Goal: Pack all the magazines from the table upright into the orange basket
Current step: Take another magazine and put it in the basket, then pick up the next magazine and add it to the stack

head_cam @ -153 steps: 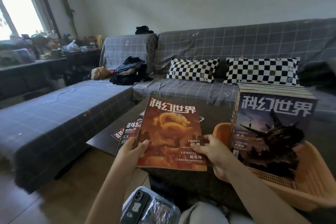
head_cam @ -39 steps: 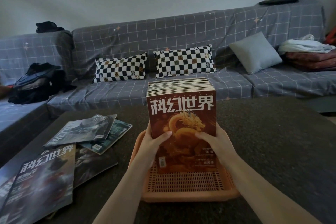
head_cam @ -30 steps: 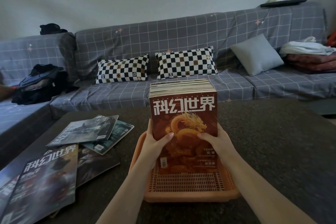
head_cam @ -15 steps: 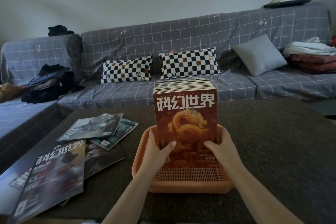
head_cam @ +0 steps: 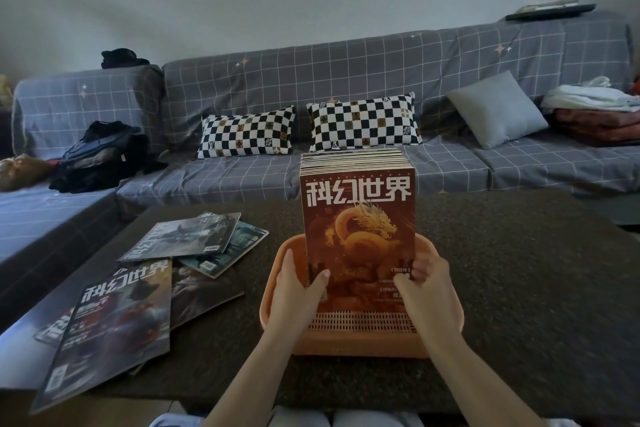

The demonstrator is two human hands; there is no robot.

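Observation:
An orange basket [head_cam: 360, 350] sits on the dark table [head_cam: 519, 270] in front of me. A thick stack of magazines stands upright in it, and the front one is a red magazine with a golden dragon [head_cam: 358, 218]. My left hand [head_cam: 294, 291] grips the stack's lower left side, thumb on the red cover. My right hand [head_cam: 426, 291] holds the lower right side with its fingers curled over the cover's edge. Several loose magazines lie flat on the table to the left: a large dark one [head_cam: 114, 326] near the front edge, a grey one [head_cam: 183, 236] and a teal one [head_cam: 228, 250] behind.
A grey checked sofa [head_cam: 346, 80] runs behind the table and along the left. It carries two checkered pillows [head_cam: 363, 123], a grey cushion [head_cam: 498, 107], dark clothes [head_cam: 97, 156] and folded blankets [head_cam: 595, 114].
The red dragon magazine, held in the air five seconds ago, now stands at the front of the stack in the basket. In the last second both hands slid lower along the stack's sides.

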